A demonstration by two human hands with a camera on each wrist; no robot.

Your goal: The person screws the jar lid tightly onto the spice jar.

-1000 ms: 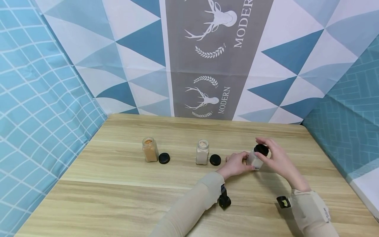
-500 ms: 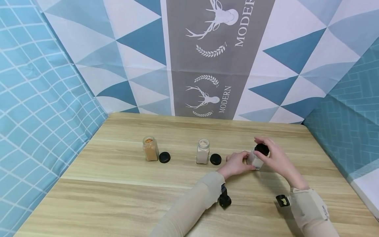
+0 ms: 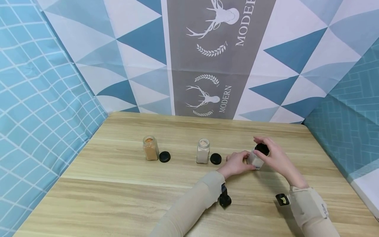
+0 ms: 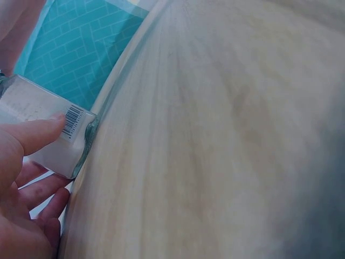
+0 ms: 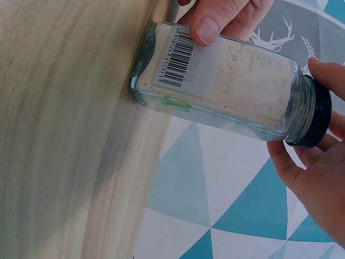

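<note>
At the right of the table, a glass jar (image 3: 255,161) of pale powder stands under a black lid (image 3: 262,149). My left hand (image 3: 237,164) grips the jar low down, its thumb by the barcode label (image 4: 72,122) in the left wrist view. From above, my right hand (image 3: 275,158) holds the lid between thumb and fingers. In the right wrist view the lid (image 5: 318,111) sits on the mouth of the jar (image 5: 237,81), with fingertips of the right hand (image 5: 323,162) around it.
An open jar of orange powder (image 3: 151,151) stands on the left, a black lid (image 3: 164,156) beside it. Another open jar, of pale powder (image 3: 202,154), is in the middle with its lid (image 3: 215,159) lying to its right. Patterned cloths (image 3: 142,65) hang behind the wooden table (image 3: 118,191).
The head view has shifted very slightly. Both hands keep their hold on the jar and lid, with hardly any visible movement of the right hand.
</note>
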